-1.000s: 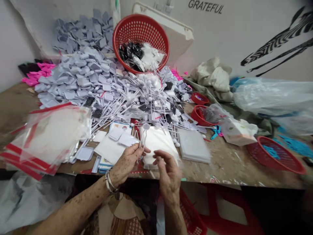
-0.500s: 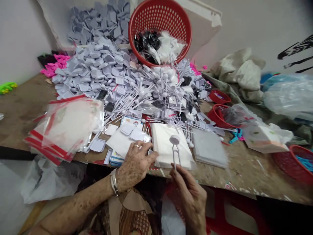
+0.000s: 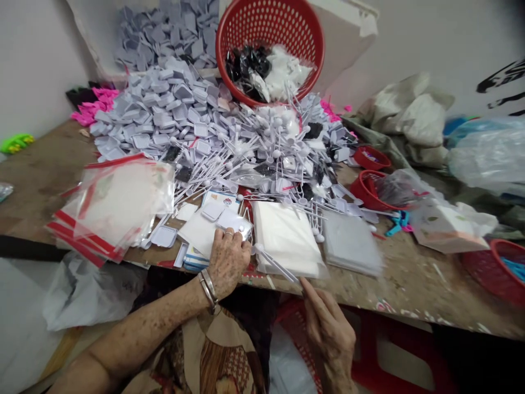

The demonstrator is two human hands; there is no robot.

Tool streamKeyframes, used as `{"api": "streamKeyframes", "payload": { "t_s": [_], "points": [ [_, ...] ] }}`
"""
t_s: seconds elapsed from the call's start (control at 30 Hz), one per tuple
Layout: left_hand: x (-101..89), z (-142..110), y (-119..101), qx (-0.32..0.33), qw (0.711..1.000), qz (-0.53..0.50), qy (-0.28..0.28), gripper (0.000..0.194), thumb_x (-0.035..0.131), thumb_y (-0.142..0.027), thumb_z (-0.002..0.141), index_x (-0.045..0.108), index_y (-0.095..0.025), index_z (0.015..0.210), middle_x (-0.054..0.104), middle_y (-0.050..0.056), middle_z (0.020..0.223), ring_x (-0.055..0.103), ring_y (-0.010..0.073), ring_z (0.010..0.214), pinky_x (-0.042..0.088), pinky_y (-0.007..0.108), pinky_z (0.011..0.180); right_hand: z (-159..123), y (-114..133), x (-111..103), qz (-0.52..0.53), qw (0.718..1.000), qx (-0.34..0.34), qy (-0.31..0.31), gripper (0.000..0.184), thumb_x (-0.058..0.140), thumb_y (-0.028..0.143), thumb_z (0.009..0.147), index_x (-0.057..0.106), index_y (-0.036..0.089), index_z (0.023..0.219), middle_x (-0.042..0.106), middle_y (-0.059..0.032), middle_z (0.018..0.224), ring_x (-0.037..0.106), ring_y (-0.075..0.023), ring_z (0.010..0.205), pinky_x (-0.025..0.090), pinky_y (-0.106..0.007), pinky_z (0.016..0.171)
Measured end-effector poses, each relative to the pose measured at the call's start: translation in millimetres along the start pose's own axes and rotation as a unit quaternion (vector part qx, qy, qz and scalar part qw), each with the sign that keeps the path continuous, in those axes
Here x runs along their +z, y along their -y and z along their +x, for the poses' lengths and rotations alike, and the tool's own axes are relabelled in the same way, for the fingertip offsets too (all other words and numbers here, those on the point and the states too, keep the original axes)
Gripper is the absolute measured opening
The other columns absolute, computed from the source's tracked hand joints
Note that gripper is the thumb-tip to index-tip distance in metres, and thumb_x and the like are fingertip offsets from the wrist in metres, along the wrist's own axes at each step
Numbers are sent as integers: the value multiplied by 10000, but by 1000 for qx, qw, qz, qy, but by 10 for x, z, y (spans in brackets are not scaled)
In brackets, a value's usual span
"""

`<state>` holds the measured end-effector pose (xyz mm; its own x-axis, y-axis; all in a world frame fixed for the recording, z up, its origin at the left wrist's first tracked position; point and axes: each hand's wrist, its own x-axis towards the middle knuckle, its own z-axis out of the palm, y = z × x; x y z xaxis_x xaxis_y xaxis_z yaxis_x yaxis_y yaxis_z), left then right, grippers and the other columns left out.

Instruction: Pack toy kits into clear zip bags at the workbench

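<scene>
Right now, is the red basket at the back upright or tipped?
Tipped: the red plastic basket leans back, its mouth facing forward, bagged black and white pieces inside.

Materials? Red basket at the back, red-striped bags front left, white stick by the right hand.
The red basket looks like moulded plastic: glossy, even colour, regular punched holes. The red-striped bags look like thin clear plastic film, with creases and glare; exact polymer unclear. The white stick looks like smooth plastic too, with even colour and a slight sheen, though it is too thin to be sure.
</scene>
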<state>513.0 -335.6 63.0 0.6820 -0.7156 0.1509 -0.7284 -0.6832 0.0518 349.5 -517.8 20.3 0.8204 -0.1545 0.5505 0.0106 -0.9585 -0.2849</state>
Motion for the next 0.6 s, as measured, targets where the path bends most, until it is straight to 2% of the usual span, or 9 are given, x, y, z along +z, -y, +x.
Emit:
{"api": "streamKeyframes", "payload": {
  "t_s": [0.1, 0.23, 0.47, 0.53, 0.6],
  "points": [
    [-28, -24, 27, 6, 1000, -5, -22, 225, 450, -76, 914, 664, -126, 960, 649, 148, 1000, 547, 285, 950, 441, 462, 815, 51, 24, 75, -11, 999, -32, -9, 632, 482, 104, 964, 334, 342, 1531, 700, -56, 996, 676, -204, 853, 532, -319, 832],
    [-23, -60, 74, 13, 998, -37, -51, 252, 425, -79, 917, 639, -117, 1044, 636, 143, 970, 537, 291, 951, 435, 451, 830, 175, 124, 240, 9, 998, -60, -19, 646, 469, 69, 954, 338, 325, 1533, 702, -64, 985, 673, -206, 849, 541, -327, 826],
    [86, -61, 111, 25, 983, -174, -58, 232, 416, -115, 928, 607, -157, 1052, 640, 101, 996, 520, 270, 994, 417, 433, 916, 513, 469, 803, 66, 993, -92, -25, 571, 390, 47, 947, 421, 236, 1485, 694, -110, 1006, 642, -234, 868, 563, -382, 802],
    [112, -77, 169, 31, 973, -221, -60, 214, 419, -146, 950, 606, -162, 1051, 655, 87, 1004, 532, 250, 989, 420, 411, 928, 581, 547, 888, 76, 994, -82, -12, 509, 393, 73, 955, 462, 205, 1442, 677, -128, 1009, 633, -249, 896, 568, -402, 794],
    [123, -109, 287, 18, 967, -243, -79, 221, 413, -201, 980, 608, -160, 1077, 665, 81, 1029, 548, 237, 1000, 418, 402, 957, 611, 581, 883, 102, 993, -49, 24, 445, 415, 118, 968, 484, 185, 1403, 656, -139, 1047, 631, -257, 947, 570, -418, 817]
  ]
}}
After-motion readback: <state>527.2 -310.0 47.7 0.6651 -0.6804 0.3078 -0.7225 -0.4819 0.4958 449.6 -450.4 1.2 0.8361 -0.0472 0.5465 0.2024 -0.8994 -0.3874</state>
